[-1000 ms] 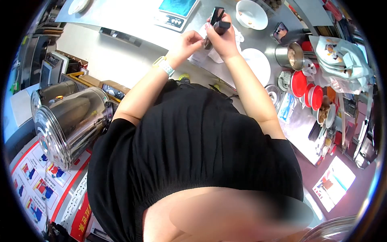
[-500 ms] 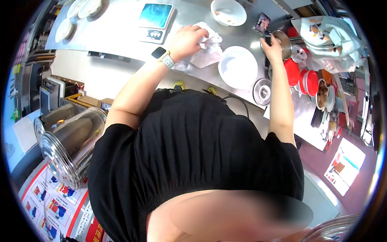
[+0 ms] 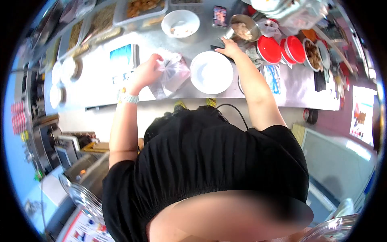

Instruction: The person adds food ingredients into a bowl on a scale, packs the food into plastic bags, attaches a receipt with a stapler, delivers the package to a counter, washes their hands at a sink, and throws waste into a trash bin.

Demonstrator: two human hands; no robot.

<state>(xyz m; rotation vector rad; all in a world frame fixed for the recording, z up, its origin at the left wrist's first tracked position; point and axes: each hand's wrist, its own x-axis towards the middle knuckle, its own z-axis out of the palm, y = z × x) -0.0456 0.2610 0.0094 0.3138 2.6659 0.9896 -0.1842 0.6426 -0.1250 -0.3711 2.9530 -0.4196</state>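
Observation:
At the left, my left hand (image 3: 148, 73) has its fingers curled on the upper part of a clear plastic bag (image 3: 172, 76) with something pale pink inside. A white bowl (image 3: 211, 72) stands right of the bag. Beyond its right rim, my right hand (image 3: 230, 49) is low over the counter, thumb and forefinger around a slim black object (image 3: 219, 47); its kind is hard to make out. Just past these fingers sits a metal pan (image 3: 245, 28) holding pale pieces. Left of my left hand lies a kitchen scale (image 3: 123, 56), washed out by glare.
Farther back are another white bowl (image 3: 180, 24) with scraps, a phone (image 3: 219, 16) and a clear tub of orange-brown food (image 3: 141, 10). Red lids (image 3: 269, 49) and a bowl of brown pieces (image 3: 312, 54) stand at the right. Small white bowls (image 3: 69, 68) sit far left.
The view has shifted, showing more of the counter's back. My right hand has come away from the metal pan toward the white bowl. The plastic bag looks more spread out beside my left hand.

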